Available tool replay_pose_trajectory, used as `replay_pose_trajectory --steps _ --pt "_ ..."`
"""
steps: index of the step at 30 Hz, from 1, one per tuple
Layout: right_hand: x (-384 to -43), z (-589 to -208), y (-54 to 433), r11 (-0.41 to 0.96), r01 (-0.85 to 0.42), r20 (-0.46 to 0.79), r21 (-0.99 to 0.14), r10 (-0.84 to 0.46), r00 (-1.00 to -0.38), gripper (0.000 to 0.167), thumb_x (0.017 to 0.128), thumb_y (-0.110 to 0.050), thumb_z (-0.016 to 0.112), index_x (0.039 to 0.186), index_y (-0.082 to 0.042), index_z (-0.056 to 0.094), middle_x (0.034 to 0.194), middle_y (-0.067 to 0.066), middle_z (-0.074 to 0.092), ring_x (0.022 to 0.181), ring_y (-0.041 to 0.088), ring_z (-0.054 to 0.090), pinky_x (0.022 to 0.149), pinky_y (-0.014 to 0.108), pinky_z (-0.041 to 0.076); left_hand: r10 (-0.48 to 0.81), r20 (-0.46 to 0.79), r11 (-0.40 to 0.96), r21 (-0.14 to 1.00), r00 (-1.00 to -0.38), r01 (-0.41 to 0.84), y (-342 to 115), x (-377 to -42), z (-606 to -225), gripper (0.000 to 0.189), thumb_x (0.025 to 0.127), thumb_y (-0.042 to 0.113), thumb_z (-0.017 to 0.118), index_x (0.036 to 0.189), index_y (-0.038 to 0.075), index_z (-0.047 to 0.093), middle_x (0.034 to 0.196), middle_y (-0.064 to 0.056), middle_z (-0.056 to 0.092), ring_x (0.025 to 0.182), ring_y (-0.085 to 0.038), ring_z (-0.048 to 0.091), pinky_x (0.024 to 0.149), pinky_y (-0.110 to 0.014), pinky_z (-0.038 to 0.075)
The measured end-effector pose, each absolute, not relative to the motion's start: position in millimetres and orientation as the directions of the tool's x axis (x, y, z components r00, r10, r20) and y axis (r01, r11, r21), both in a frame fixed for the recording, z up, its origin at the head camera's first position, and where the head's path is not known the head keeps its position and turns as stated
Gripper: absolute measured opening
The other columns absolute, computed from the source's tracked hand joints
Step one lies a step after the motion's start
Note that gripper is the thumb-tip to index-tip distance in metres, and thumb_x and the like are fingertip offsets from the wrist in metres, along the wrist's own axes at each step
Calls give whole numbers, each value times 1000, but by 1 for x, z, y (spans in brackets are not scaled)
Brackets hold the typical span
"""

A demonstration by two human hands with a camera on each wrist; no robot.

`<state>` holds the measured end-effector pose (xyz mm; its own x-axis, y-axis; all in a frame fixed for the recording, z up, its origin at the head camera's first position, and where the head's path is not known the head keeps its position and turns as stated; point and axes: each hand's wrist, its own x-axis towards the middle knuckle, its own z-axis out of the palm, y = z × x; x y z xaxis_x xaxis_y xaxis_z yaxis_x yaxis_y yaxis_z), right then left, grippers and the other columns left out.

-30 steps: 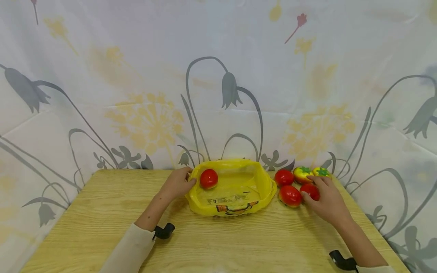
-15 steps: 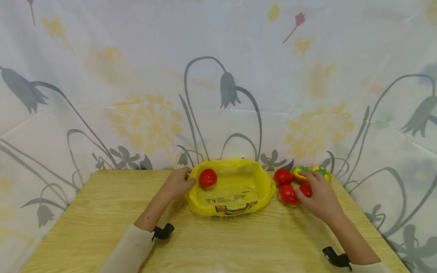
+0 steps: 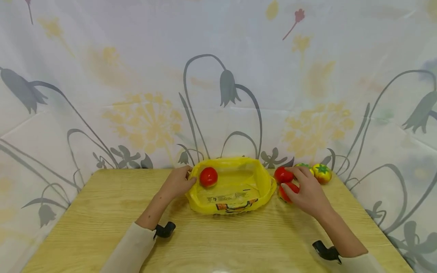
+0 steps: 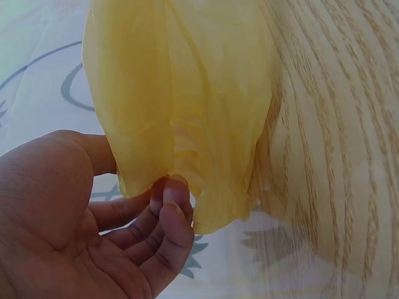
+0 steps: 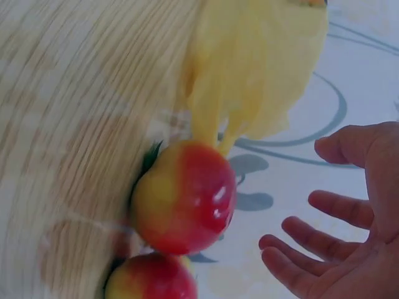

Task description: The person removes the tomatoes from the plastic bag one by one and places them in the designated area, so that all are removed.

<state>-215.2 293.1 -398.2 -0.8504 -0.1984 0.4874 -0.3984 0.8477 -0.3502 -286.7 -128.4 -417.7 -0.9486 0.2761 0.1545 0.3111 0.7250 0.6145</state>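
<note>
A yellow plastic bag (image 3: 204,206) stands with its mouth spread wide, one glossy red tomato (image 3: 208,177) inside. My left hand (image 3: 176,184) pinches the bag's left edge; in the left wrist view thumb and fingertips meet at the yellow film (image 4: 181,93). Right of the bag, my right hand (image 3: 310,193) hovers over a group of tomatoes, fingers spread and loosely bent, holding nothing. Close by its thumb is a red tomato (image 3: 286,192), with another red one (image 3: 282,175) behind it. In the right wrist view, a red-and-yellow tomato (image 5: 187,198) lies apart from the fingers.
Two yellow-looking tomatoes with green leaf tops, one of them a yellow tomato (image 3: 322,173), lie at the back right, the other partly covered by the right hand. Everything stands on a wooden table (image 3: 218,242) against a flower-printed curtain (image 3: 143,68).
My right hand has moved left across the tomatoes, uncovering the rightmost yellow one and covering the red one it was beside. My left hand stays at the bag's edge.
</note>
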Motion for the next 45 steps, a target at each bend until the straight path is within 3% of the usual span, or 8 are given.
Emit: replay_pose_trajectory --steps 9,18,25,32,45 --pt "-222 -396 271 825 -401 444 -397 -209 -871 46 94 -15 79 137 -4 63 134 19 59 115 43 63 96 61 56 275 148 727 615 -950 307 -128 -288 -418 38 101 16 67 132 -7 65 100 -15 71 76 -21 60 69 -35 54" --pt "-228 -392 251 812 -425 453 -400 -229 -862 46 94 -16 78 136 -2 64 135 19 59 117 41 61 99 60 54 283 165 716 619 -945 322 -128 -289 -417 34 101 17 66 127 -5 67 98 -13 71 75 -20 60 68 -33 54" --pt "-233 -393 237 796 -450 463 -404 -246 -851 47 94 -16 78 137 -2 64 134 18 59 106 36 63 92 56 57 276 167 722 614 -946 319 -127 -291 -419 36 101 17 67 129 -5 67 103 -16 72 79 -21 62 70 -34 56" --pt "-239 -395 219 776 -477 467 -412 -270 -842 46 94 -18 79 136 -4 65 135 15 59 118 38 63 101 57 54 275 170 717 620 -946 319 -129 -289 -417 36 101 17 67 129 -6 67 101 -16 72 79 -21 63 69 -34 55" --pt "-246 -396 189 750 -504 432 -429 -321 -843 45 95 -19 78 136 -5 64 135 14 60 114 35 64 99 52 56 270 155 724 618 -950 307 -128 -290 -418 40 101 17 67 134 -7 64 103 -17 72 78 -21 62 68 -34 55"
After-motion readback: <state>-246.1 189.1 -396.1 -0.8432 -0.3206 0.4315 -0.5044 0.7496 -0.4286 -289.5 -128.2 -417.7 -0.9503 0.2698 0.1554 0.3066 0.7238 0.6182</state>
